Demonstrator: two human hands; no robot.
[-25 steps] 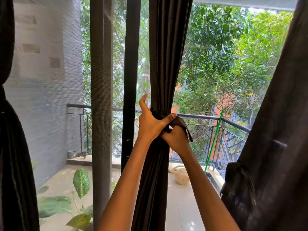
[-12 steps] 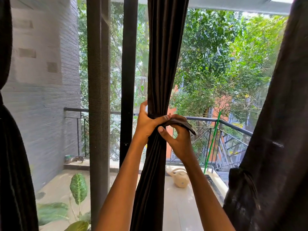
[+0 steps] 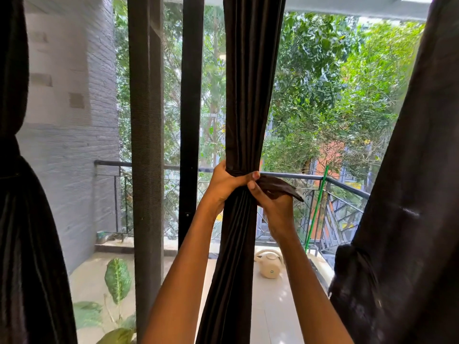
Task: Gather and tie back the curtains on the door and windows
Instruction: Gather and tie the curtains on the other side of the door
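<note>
Since the earlier frames, the left hand (image 3: pixel 227 181) has lowered its raised forefinger and closed fully round the curtain (image 3: pixel 250 95). The right hand (image 3: pixel 277 207) has kept its place just below it.

Head view: the curtain hangs in one narrow bunch at the middle of the window, just right of the dark door frame (image 3: pixel 191 120). A tie (image 3: pixel 238 172) of the same dark cloth rings it where it is narrowest. The left hand grips the bunch from the left at that spot, with its fingers curled out of sight behind the folds. Its thumb (image 3: pixel 253 175) lies across the front on the tie. The right hand's thumb (image 3: pixel 252 186) sits right under the left thumb tip, and its curled fingers pinch the tie's loose end, which sticks out to the right as a flat flap.

Two more dark curtains fill the edges. The left one (image 3: pixel 24 219) is cinched near the top, and the right one (image 3: pixel 409 194) has a knotted lump low down. Outside, a cream watering can (image 3: pixel 269 268) stands on the balcony floor behind the right forearm. A green pole (image 3: pixel 318 207) leans at the railing (image 3: pixel 347 185), and a spotted leaf (image 3: pixel 117 279) shows at lower left.
</note>
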